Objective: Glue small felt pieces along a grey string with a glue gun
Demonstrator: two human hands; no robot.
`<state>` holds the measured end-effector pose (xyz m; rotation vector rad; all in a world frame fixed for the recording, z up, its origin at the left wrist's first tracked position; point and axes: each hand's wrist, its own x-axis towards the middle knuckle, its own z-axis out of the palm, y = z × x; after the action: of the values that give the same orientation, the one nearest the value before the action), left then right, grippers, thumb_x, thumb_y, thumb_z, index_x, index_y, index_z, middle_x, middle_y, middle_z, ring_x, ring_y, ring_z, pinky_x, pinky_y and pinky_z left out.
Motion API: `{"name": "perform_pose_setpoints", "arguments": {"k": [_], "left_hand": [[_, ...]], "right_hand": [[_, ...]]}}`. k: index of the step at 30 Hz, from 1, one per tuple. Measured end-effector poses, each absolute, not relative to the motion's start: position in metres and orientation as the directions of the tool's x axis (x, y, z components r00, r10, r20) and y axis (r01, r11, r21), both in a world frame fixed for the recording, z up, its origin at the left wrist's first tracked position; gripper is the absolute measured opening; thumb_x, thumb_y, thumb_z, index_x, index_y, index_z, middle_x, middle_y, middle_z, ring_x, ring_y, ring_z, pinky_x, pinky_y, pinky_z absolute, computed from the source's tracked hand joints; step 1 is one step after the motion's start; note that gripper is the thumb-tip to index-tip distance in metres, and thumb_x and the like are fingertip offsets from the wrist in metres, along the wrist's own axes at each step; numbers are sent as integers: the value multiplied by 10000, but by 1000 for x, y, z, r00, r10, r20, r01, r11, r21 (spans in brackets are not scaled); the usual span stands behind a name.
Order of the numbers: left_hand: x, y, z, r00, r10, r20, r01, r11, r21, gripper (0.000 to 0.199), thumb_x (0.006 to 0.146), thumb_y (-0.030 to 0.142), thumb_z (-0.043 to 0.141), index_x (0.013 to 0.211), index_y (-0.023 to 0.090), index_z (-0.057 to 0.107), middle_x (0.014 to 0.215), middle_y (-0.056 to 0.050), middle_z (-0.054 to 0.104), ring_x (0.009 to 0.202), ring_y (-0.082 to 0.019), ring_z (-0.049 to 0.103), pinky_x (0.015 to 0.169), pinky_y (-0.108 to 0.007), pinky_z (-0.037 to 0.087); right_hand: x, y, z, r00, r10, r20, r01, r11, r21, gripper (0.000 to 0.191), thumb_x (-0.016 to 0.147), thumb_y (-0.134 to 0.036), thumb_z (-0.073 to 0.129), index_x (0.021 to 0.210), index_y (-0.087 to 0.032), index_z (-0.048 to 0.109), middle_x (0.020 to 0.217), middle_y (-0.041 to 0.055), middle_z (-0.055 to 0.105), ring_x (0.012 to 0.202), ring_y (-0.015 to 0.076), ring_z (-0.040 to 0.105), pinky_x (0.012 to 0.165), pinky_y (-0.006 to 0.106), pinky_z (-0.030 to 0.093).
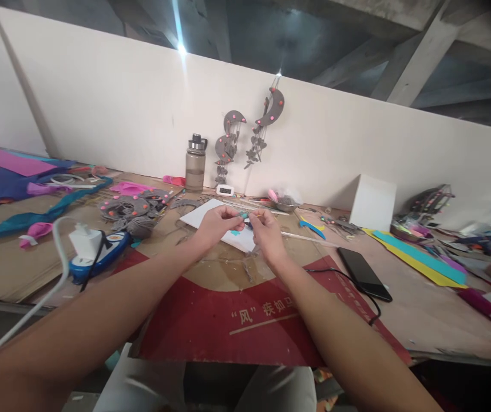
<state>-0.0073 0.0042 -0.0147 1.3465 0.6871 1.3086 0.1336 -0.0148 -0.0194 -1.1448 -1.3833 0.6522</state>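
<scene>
My left hand (220, 224) and my right hand (268, 233) meet over a white sheet (200, 214), fingertips pinched together. Between them is a small teal piece (244, 215), partly covered by the fingers; its material is too small to tell. Something dark blue shows by the right fingertips, but I cannot make it out. On the sheet below the hands lies another small teal scrap (235, 232). The sheet rests on a red and brown cardboard (211, 320) with printed characters at the front of the table.
Left are a blue power strip (99, 260) with a white charger and cable, grey felt pieces (131, 210) and coloured cloth. A bottle (195, 166) stands by the wall, beside hanging grey moon ornaments (271, 109). Right are a phone (363, 273) with a black cable and coloured sheets (417, 257).
</scene>
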Motion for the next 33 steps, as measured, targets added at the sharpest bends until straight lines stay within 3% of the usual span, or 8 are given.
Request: {"name": "perform_pose_setpoints", "arguments": {"k": [4, 10, 14, 18, 22, 33], "left_hand": [[-7, 5, -16, 258, 918, 300, -279, -226, 933, 295, 625, 279, 767, 766, 130, 554, 672, -40, 657, 626, -138, 639, 689, -313, 521], [-13, 4, -8, 418, 857, 303, -287, -191, 939, 312, 723, 427, 666, 775, 122, 621, 768, -67, 645, 711, -135, 607, 639, -260, 482], [-22, 9, -2, 466, 853, 233, -234, -135, 963, 406, 779, 501, 580, 752, 102, 649, 728, -79, 632, 586, -92, 532, 535, -221, 402], [-28, 11, 0, 563, 815, 137, -142, -67, 988, 363, 721, 459, 670, 732, 96, 656, 666, -56, 613, 539, -75, 497, 524, -219, 382], [-29, 12, -2, 577, 814, 69, -66, -38, 997, 352, 654, 428, 738, 737, 93, 664, 664, -54, 628, 556, -83, 524, 562, -236, 417], [-22, 11, -7, 437, 898, 46, -108, 1, 994, 269, 670, 320, 745, 762, 93, 633, 681, -63, 650, 566, -85, 565, 572, -229, 451]], "right_hand": [[133, -14, -17, 124, 926, 358, 124, 343, -931, 255, 753, -467, 543, 817, -221, 522, 511, -91, 335, 418, 69, 243, 413, 210, 211], [144, -19, -1, 19, 946, 323, 208, 313, -927, 267, 744, -465, 548, 696, -209, 491, 518, -75, 377, 451, 80, 283, 455, 225, 232], [148, -25, 8, -140, 883, 447, 440, 460, -771, 236, 787, -419, 518, 718, -193, 516, 620, -34, 484, 569, 109, 407, 548, 238, 314], [147, -32, 13, -238, 816, 527, 623, 544, -561, 153, 836, -307, 471, 758, -188, 530, 621, -23, 506, 578, 119, 423, 578, 247, 314], [146, -34, 12, -305, 752, 584, 691, 597, -408, 105, 831, -210, 478, 771, -184, 560, 671, -3, 531, 611, 125, 433, 592, 249, 306], [146, -30, 4, -216, 715, 665, 722, 575, -385, 50, 804, -168, 520, 766, -178, 551, 740, 10, 529, 692, 136, 472, 646, 254, 351]]}}
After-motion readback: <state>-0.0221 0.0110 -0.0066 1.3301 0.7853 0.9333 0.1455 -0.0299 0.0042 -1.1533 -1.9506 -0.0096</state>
